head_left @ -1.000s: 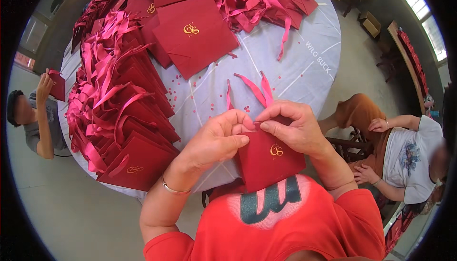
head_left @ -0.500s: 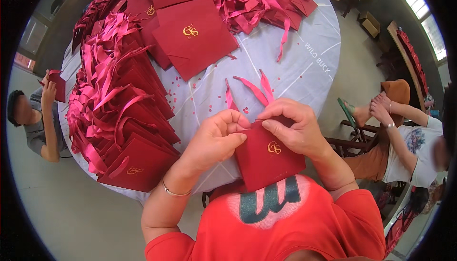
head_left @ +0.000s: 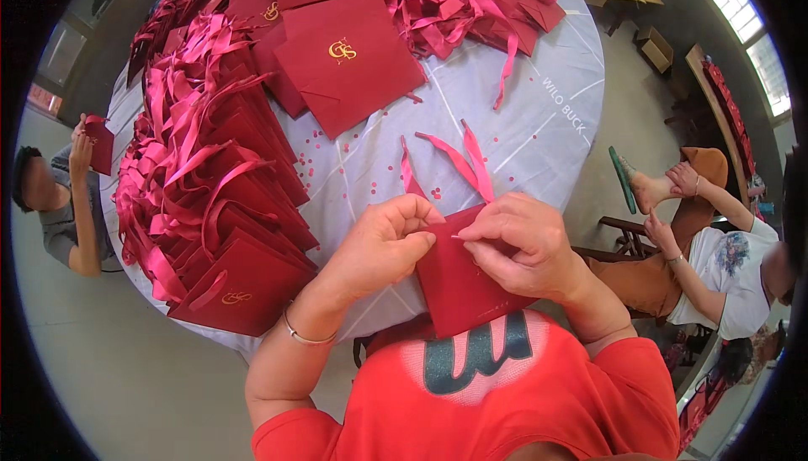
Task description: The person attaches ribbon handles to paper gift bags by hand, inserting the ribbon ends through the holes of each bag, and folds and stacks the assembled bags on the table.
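Surface [head_left: 530,145]: round, covered with a pale cloth. Two co-workers are seated beyond it: one in a white shirt [head_left: 732,293] to the right, and one in a grey top [head_left: 63,234] to the left, raising a small red bag [head_left: 101,148].

Along the left of the surface runs a dense row of red bags [head_left: 265,158], ribbons uppermost. At the far side lies a pile of flat red bags [head_left: 345,95]; right of it, a heap of ribboned bags [head_left: 526,32].

The held bag [head_left: 463,288] is at the near rim, before the red shirt [head_left: 471,419]. Its ribboned top points away from the wearer, its base toward the shirt. The base edge slants, right end farther from the wearer. The hands cover part of the face, so which axis is longer cannot be told.

Right hand [head_left: 526,242]: over the bag's upper part, thumb and forefinger pressed together. Left hand [head_left: 374,251]: fingers curled and pinching the bag's upper left edge; a bracelet [head_left: 307,337] circles the wrist.

Pink ribbon ends [head_left: 483,179] extend beyond the bag. Small red discs [head_left: 436,193] lie scattered nearby. A pale tip [head_left: 455,236], too small to identify, is pinched by the right fingers.
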`<state>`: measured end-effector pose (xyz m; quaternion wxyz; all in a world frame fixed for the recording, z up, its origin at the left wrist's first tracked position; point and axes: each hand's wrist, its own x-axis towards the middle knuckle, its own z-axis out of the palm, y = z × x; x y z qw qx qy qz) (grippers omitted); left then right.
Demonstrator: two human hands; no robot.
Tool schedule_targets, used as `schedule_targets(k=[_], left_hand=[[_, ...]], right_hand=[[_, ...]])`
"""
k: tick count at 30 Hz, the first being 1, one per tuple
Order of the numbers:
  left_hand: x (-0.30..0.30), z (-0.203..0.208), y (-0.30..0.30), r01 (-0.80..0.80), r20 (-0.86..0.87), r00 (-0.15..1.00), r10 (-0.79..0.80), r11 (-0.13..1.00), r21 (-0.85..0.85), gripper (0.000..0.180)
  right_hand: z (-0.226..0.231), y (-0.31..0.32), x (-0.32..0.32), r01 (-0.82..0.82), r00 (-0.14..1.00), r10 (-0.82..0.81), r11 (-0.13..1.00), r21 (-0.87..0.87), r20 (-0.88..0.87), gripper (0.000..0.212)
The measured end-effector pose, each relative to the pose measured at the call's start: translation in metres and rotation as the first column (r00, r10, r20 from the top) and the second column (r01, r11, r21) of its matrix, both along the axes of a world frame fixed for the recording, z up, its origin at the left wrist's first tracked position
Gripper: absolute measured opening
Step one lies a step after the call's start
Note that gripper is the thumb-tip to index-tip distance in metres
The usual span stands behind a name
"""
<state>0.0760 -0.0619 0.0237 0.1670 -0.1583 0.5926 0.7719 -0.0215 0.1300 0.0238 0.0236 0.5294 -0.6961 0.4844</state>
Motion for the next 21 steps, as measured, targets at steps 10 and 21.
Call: schedule_targets(k=[10, 21], left_hand=[[0.001, 0.002, 0.003, -0.015, -0.014, 1.0, 0.014, 0.997, -0.071, 0.015], [0.009, -0.017, 0.009, -0.104, -0.235, 0.97, 0.055, 0.974, -0.202, 0.014]], right_hand=[[-0.003, -0.003, 0.004, 0.033, 0.99, -0.024, 0.998, 0.059, -0.14, 0.017], [0.01, -0.014, 0.032, 0.19, 0.905, -0.033, 0.924, 0.331, -0.425, 0.011]])
